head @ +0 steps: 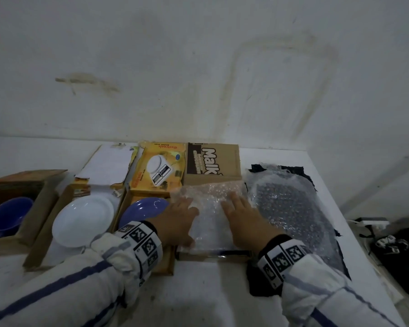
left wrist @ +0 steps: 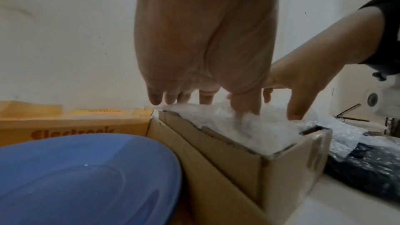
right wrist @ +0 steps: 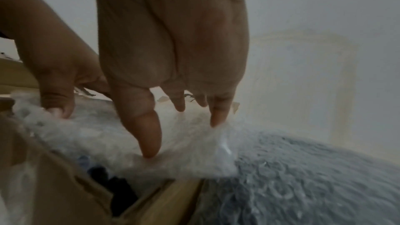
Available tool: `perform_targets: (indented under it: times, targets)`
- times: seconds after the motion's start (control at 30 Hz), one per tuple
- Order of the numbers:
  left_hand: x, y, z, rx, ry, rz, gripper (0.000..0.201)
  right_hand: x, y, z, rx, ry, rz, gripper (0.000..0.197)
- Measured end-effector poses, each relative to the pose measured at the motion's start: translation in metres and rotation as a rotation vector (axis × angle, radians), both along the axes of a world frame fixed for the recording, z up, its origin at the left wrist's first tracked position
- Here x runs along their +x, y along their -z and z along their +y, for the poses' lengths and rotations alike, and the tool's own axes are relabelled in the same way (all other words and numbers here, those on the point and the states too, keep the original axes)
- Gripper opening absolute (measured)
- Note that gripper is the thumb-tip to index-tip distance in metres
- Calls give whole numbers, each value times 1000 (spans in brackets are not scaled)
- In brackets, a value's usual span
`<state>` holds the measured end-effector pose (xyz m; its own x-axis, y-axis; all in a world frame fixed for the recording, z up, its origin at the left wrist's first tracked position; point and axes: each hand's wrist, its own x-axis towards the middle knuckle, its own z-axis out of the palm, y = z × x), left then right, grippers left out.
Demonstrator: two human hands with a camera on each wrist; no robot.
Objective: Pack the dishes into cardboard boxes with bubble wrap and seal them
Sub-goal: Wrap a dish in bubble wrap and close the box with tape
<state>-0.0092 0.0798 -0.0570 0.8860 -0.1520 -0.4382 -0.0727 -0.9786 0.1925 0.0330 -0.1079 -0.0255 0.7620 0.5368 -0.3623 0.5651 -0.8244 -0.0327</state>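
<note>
A sheet of bubble wrap point(head: 209, 208) lies over the top of an open cardboard box point(left wrist: 288, 156) in the middle of the table. My left hand point(head: 177, 220) presses its spread fingers on the sheet's left part, and my right hand point(head: 243, 215) presses on its right part. In the wrist views the fingertips point(left wrist: 244, 107) of both hands push the wrap point(right wrist: 121, 136) down into the box; something dark shows under it. A blue plate point(head: 143, 208) lies in the box to the left, a white plate point(head: 83, 220) further left.
A blue bowl point(head: 7, 215) sits in a box at far left. A yellow scale carton point(head: 156, 168) and a brown printed flap point(head: 213, 161) stand at the back. More bubble wrap on black cloth point(head: 291, 206) lies to the right. Dark gear point(head: 397, 251) rests beyond the table's right edge.
</note>
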Motion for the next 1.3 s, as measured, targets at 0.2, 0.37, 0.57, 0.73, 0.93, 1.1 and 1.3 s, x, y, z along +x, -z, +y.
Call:
perform_targets:
  times: [0.2,0.37,0.57,0.73,0.93,1.1,1.3]
  targets:
    - [20,6,-9,115,108,76,105,15,25,17,-49,179,182,90]
    - [29,6,-17,205,197,48,105,24,33,33,-206,159,203,98]
    - [35,11,-14,177,217,40,104,19,33,36,-300,42,79,91]
    - [34,10,-9,134,218,19,95,29,17,33,-337,2,198,76]
    - [29,3,-8,317,305,-62,95,23,6,11,-406,-128,-15,53]
    - [36,-3,-6,346,322,103,104,12,24,10,-443,-169,-115,61]
    - [34,4,-16,339,268,116,111,14,29,10,-383,-150,-122,62]
